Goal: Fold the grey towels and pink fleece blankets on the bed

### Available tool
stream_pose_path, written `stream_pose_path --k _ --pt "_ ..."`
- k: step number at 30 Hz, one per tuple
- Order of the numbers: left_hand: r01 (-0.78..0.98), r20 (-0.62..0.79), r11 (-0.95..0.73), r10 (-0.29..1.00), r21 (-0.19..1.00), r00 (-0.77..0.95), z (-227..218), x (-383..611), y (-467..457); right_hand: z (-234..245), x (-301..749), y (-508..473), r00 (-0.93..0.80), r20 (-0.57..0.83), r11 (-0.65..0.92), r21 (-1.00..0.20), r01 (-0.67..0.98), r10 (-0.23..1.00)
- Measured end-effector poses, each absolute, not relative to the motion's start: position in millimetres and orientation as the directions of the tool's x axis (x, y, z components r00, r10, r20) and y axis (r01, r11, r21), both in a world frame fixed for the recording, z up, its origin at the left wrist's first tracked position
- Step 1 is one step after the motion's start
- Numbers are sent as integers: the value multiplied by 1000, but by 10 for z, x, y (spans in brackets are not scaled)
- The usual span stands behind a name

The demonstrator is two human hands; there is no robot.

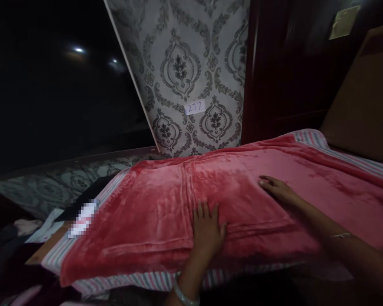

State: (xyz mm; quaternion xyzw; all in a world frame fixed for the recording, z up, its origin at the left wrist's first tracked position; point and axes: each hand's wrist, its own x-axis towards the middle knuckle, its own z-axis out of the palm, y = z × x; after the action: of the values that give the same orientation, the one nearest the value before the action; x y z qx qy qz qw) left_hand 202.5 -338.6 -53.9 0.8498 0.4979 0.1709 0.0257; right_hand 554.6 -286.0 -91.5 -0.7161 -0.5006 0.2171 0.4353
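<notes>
A plush red blanket (153,212) lies spread over a striped sheet (92,199) on a bed. My left hand (207,229) rests flat on the blanket near its front edge, fingers stretched out and slightly apart, a bangle on the wrist. My right hand (276,189) lies flat on the blanket further right and back, fingers extended and pressed to the fabric, a thin bracelet on the wrist. Neither hand holds anything.
Patterned grey wallpaper (185,68) with a small paper label "277" (194,107) stands behind the bed. A dark wooden panel (281,76) and brown headboard (364,102) are at right. Clothes and papers (35,229) lie at the bed's left side. The left background is dark.
</notes>
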Motion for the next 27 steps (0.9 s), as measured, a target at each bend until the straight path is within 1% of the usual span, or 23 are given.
stream_pose_path --k 2,4,6,8,10,11,13,14,18,24,27 --pt "831 223 -509 857 226 465 -398 2001 -3392 -953 5495 -2861 389 102 -110 -866 487 915" --pt "813 206 -530 847 240 491 -229 1994 -3341 -950 5401 -2818 385 113 -107 -856 506 916" --pt "767 225 -590 806 251 547 -95 2036 -3243 -933 5310 -2774 383 132 -111 -828 550 914" --pt "686 233 -681 732 255 640 -40 2130 -3129 -918 5248 -2760 371 131 -121 -803 583 919" --pt "632 158 -728 680 265 716 -72 2243 -3035 -910 5219 -2781 360 131 -126 -784 608 924" --pt "640 102 -719 682 271 724 -112 2289 -3007 -909 5214 -2799 359 139 -124 -776 618 923" --pt "697 12 -663 727 273 686 -216 2335 -2995 -912 5214 -2838 361 159 -113 -770 628 919" --pt "724 -5 -633 752 275 659 -267 2329 -3013 -914 5216 -2853 362 163 -110 -772 627 918" --pt "765 44 -587 800 264 598 -410 2158 -3194 -914 5210 -2863 354 163 -88 -798 596 921" --pt "798 141 -571 821 193 553 -604 1881 -3541 -801 5170 -2941 391 130 -94 -858 506 911" --pt "806 180 -559 828 195 530 -685 1851 -3635 -715 5182 -3204 347 155 -26 -885 465 925"
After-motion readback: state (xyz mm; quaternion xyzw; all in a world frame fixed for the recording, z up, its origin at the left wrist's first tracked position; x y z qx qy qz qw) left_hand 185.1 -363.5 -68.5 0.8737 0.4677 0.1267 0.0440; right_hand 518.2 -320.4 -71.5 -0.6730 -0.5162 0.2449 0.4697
